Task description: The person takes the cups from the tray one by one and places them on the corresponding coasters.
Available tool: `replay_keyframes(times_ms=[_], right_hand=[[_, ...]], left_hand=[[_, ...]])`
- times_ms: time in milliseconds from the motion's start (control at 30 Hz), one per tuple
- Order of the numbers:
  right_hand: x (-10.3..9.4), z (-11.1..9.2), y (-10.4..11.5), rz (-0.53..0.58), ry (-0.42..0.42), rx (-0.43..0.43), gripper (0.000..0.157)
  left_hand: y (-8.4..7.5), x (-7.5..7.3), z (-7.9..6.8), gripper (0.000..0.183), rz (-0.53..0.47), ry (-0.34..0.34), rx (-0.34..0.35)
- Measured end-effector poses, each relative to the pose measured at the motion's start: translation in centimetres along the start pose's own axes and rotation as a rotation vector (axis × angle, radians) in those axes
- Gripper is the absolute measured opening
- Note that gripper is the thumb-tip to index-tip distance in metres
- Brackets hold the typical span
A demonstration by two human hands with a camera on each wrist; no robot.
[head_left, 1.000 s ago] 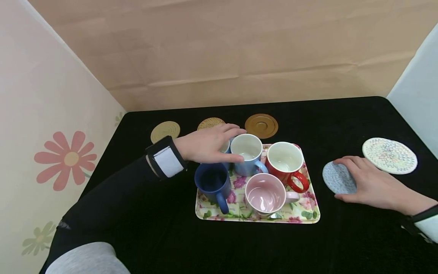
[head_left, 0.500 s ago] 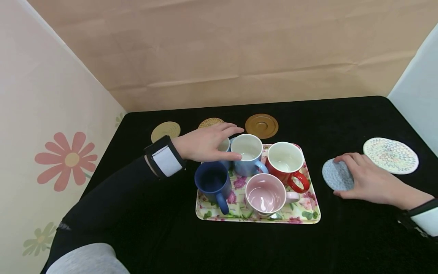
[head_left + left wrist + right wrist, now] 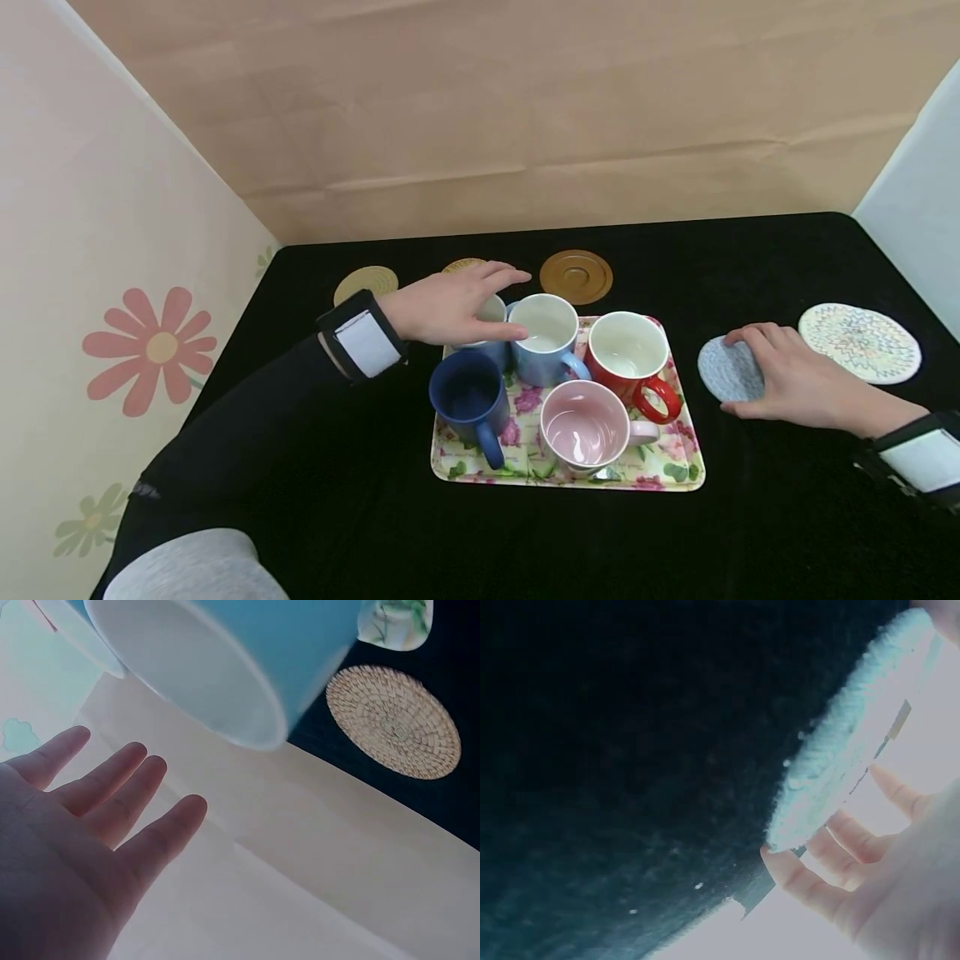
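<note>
At 3 o'clock from the floral tray (image 3: 442,468), in the head view, the right hand (image 3: 806,379) grips a grey coaster (image 3: 729,372) low over the black cloth (image 3: 570,546), thumb at its near side and fingers curved over its far side; a white speckled coaster (image 3: 861,343) lies at 3 o'clock from it; the left hand (image 3: 453,307) reaches in over the tray's 10 o'clock corner, fingers spread and extended, grasping nothing, its thumb by the rims of two light-blue mugs (image 3: 546,365), though whether it touches them I cannot tell; on the tray, a dark-blue mug (image 3: 468,398) stands at 9 o'clock, a red mug (image 3: 628,350) at 2 and a pink mug (image 3: 583,421) at 5; beyond it lie a brown coaster (image 3: 576,277) at 12, a woven coaster (image 3: 462,265), mostly hidden, at 11 and a pale coaster (image 3: 366,282) at 10.

In the left wrist view, the hand lies at 8 o'clock, four fingers straight and apart; a light-blue mug fills 12 o'clock, the woven coaster 2 o'clock.

In the right wrist view, the grey coaster shows nearly edge-on towards 3 o'clock, tilted; a fingertip meets its lower end; the hand's palm is at 4 o'clock, overexposed.
</note>
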State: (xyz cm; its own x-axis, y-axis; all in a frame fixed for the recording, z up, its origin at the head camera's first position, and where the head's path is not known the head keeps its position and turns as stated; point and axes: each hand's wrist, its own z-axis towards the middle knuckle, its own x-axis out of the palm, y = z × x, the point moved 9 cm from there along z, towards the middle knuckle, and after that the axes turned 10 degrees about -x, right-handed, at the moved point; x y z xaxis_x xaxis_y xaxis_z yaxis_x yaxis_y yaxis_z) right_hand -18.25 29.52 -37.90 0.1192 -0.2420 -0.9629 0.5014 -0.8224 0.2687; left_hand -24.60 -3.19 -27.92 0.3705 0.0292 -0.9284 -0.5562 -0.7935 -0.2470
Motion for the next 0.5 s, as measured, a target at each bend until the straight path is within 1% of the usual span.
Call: replay_keyframes(times_ms=[233,433,500], right_hand=[[-0.1,1.4,-0.3,0.011,0.008,-0.002,0.085],[-0.3,3.0,-0.8,0.022,0.019,-0.011,0.084],[-0.2,3.7,-1.0,0.03,0.033,-0.001,0.085]], left_hand=[[1.9,-0.5,0.7,0.078,-0.018,0.003,-0.082],[3.4,-1.2,1.6,0.079,-0.046,-0.01,-0.123],[3.9,-1.4,1.9,0.079,-0.057,-0.009,-0.14]])
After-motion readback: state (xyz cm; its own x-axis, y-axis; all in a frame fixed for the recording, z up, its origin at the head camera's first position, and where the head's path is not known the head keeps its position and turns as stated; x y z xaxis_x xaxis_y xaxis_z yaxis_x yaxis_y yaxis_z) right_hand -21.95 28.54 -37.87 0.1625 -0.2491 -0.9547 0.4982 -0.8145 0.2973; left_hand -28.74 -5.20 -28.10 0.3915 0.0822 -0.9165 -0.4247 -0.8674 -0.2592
